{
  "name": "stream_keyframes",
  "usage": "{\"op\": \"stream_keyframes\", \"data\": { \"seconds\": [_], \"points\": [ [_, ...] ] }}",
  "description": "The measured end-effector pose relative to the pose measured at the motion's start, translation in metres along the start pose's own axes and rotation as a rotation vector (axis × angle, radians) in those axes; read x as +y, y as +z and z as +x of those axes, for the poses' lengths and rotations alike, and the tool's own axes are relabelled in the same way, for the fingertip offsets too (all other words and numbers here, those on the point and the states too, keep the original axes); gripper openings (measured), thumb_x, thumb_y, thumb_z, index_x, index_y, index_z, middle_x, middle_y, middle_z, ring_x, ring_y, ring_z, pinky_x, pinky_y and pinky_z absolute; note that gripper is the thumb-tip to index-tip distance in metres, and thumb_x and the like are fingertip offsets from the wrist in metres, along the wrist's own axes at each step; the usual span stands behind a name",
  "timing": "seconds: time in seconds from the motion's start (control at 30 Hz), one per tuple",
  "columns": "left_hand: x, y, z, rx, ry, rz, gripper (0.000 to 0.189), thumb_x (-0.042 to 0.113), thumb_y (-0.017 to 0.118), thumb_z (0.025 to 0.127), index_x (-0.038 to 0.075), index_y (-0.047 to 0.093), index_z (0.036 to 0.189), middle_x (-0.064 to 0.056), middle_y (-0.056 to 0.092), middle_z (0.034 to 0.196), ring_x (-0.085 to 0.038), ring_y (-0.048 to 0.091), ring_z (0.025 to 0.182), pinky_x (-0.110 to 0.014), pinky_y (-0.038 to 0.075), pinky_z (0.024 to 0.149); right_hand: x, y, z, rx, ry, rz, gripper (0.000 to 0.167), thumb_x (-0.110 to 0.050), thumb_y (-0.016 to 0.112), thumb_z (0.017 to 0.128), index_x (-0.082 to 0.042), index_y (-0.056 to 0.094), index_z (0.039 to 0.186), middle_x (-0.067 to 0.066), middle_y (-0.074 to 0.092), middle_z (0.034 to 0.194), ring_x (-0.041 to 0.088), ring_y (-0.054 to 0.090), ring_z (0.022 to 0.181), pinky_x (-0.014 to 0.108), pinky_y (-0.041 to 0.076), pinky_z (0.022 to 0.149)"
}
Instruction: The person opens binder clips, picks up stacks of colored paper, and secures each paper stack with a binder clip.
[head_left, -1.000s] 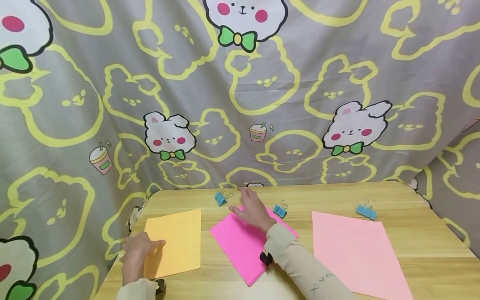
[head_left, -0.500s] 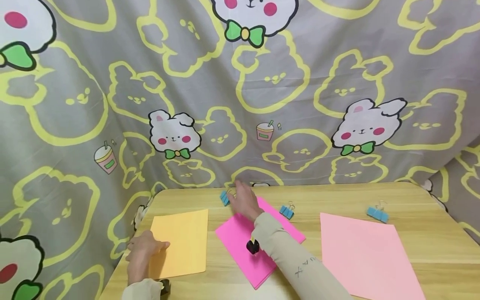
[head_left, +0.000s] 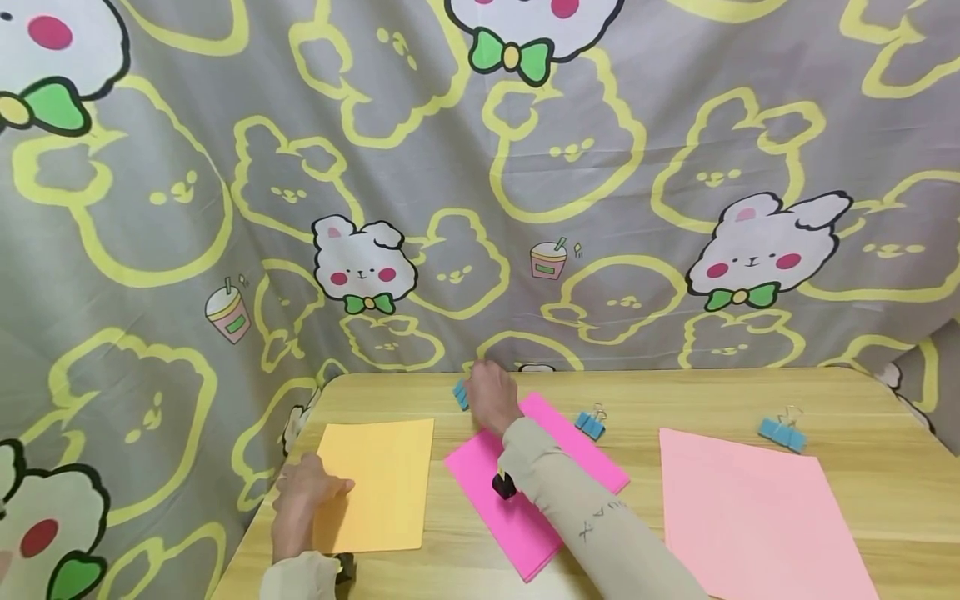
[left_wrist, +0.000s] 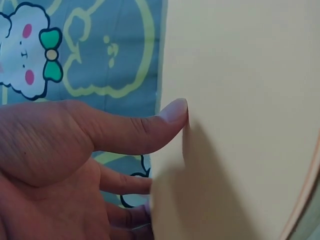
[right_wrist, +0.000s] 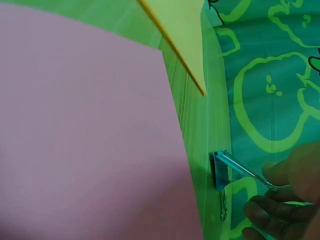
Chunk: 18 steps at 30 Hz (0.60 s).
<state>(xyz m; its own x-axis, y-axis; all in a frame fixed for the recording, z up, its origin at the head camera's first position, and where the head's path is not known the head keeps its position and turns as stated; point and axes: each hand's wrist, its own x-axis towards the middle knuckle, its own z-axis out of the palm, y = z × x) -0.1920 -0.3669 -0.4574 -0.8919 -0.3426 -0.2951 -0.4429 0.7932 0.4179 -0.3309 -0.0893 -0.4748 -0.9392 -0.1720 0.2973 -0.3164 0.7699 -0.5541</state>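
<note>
In the head view my right hand [head_left: 493, 398] reaches over the bright pink paper [head_left: 517, 487] to a blue binder clip [head_left: 461, 395] near the table's back edge. The right wrist view shows its thumb and fingers pinching the end of the wire handle of that clip [right_wrist: 220, 170]. My left hand [head_left: 302, 498] rests at the left edge of the yellow paper [head_left: 382, 483]. Its extended thumb [left_wrist: 172, 112] touches the sheet's face; the other fingertips are partly hidden behind the paper's edge.
A light pink paper [head_left: 757, 517] lies at the right of the wooden table [head_left: 637, 400]. Two more blue binder clips stand behind the papers, the middle clip [head_left: 590, 425] and the right clip [head_left: 782, 433]. A patterned curtain [head_left: 450, 183] hangs along the back and left.
My right hand has moved from over the bright pink paper to the left clip, and its fingers have closed on the handle. My left hand stays on the yellow paper. The view has shifted slightly.
</note>
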Motion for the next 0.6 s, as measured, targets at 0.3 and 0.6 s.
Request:
{"op": "stream_keyframes", "data": {
  "seconds": [0.3, 0.6],
  "points": [
    [-0.002, 0.0, 0.002, -0.006, 0.016, -0.088, 0.111, 0.017, 0.079, 0.088, -0.022, -0.006, 0.145, -0.058, 0.007, 0.139, -0.076, 0.013, 0.129, -0.079, 0.024, 0.104, 0.001, -0.005, 0.001, -0.017, 0.021, -0.007, 0.02, -0.014, 0.07, 0.097, -0.009, 0.065, 0.078, 0.003, 0.062, 0.072, 0.021, 0.063, 0.068, 0.038, 0.052, 0.057],
    [-0.001, 0.0, 0.002, 0.001, 0.016, -0.05, 0.107, 0.022, 0.079, 0.089, -0.02, -0.002, 0.146, -0.053, 0.03, 0.137, -0.074, 0.026, 0.126, -0.082, 0.02, 0.1, 0.003, -0.033, -0.007, -0.116, 0.004, 0.128, 0.027, -0.011, 0.067, 0.099, -0.012, 0.058, 0.074, 0.011, 0.059, 0.127, 0.033, 0.052, 0.126, 0.041, 0.05, 0.078]
  ]
}}
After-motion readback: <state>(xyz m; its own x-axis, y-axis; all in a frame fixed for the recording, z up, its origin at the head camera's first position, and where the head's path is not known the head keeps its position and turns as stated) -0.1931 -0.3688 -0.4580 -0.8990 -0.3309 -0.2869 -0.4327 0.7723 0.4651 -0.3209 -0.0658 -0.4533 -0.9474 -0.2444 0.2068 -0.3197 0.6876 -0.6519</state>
